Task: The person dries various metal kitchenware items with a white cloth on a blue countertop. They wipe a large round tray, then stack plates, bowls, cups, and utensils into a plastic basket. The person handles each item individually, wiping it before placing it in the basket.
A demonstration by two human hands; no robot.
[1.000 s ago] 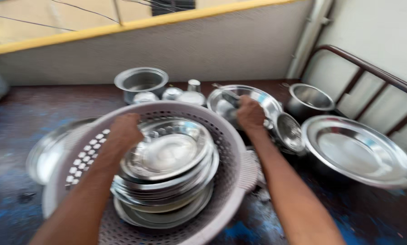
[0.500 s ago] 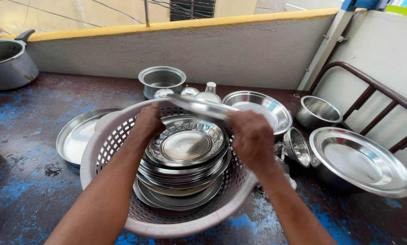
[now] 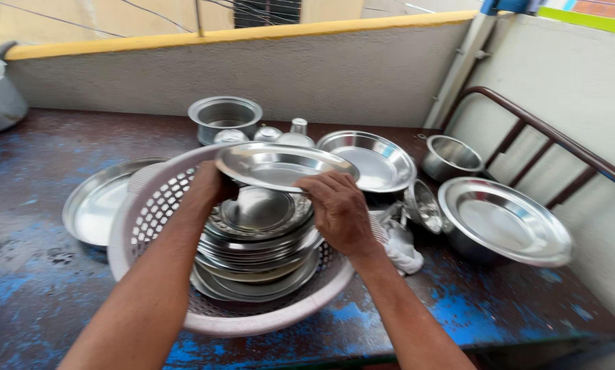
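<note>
Surface: dark, worn tabletop (image 3: 40,274) with patches of blue paint, set against a grey plastered wall (image 3: 362,75) capped by a yellow ledge. A brown metal rail (image 3: 547,137) runs along the right side.

Centre: round pale pink perforated plastic basket (image 3: 143,226), holding a stack of nested steel plates (image 3: 259,240). Both hands hold one shiny round steel plate (image 3: 280,164) level above that stack, clear of it. Left hand (image 3: 211,188) grips the plate's left rim; right hand (image 3: 338,212) is closed over the near right rim, fingers curled on top.

Left of basket: flat steel plate (image 3: 91,205) lying on the table, partly under the basket rim. Behind: small steel pot (image 3: 225,116) and small lidded steel vessels (image 3: 280,133). Right: wide steel dish (image 3: 379,157), small steel bowl (image 3: 451,156), large steel plate (image 3: 502,219) near the rail, white cloth (image 3: 400,247) just beside the basket.

Open room: bare table to the far left and along the near edge; right side crowded.
</note>
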